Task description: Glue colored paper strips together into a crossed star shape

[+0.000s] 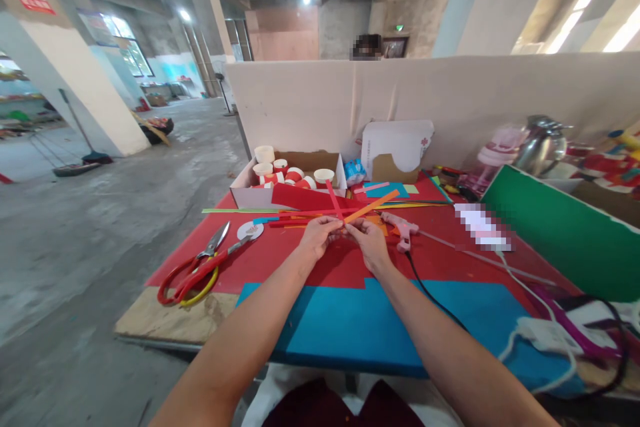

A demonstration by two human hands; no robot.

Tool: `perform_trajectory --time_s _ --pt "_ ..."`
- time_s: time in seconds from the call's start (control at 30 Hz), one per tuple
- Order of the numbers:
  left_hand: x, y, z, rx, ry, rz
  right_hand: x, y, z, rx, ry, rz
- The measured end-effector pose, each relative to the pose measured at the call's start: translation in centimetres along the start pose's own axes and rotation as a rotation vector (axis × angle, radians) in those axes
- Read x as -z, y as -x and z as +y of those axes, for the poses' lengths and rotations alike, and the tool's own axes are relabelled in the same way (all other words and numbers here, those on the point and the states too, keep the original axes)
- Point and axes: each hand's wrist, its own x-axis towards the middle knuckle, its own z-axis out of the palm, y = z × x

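Observation:
Over the red tabletop (320, 263), my left hand (321, 235) pinches the lower end of a red paper strip (333, 197). My right hand (367, 240) is closed on an orange paper strip (376, 206) that slants up to the right. Both strips meet at my fingertips, where the hands nearly touch; how they join there is hidden. A pink glue gun (401, 231) lies just right of my right hand. Left of my left hand are red-handled scissors (193, 269), pliers (227, 253) and a white round disc (251, 231).
Behind my hands stands a white box (250, 197) of red and white paper cups (295, 175). A green box side (565, 233), a steel jug (541, 147) and a power strip (547, 335) with cables are at right. A pale partition (300, 107) runs along the back.

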Motion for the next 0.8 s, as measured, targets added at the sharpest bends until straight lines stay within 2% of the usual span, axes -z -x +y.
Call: perform_trajectory --time_s 0.33,0.57,0.8 --pt "0.0 -0.5 -0.9 -0.115 -0.091 0.085 -0.3 0.4 -0.4 0.103 0.302 0.094" --pt "-0.4 -0.3 -1.0 -0.188 -0.192 0.129 -0.2 0.5 -0.4 0.111 0.37 0.151" --pt "-0.2 -0.4 -1.4 -0.223 -0.281 0.14 -0.2 0.3 -0.5 0.246 0.751 0.248"
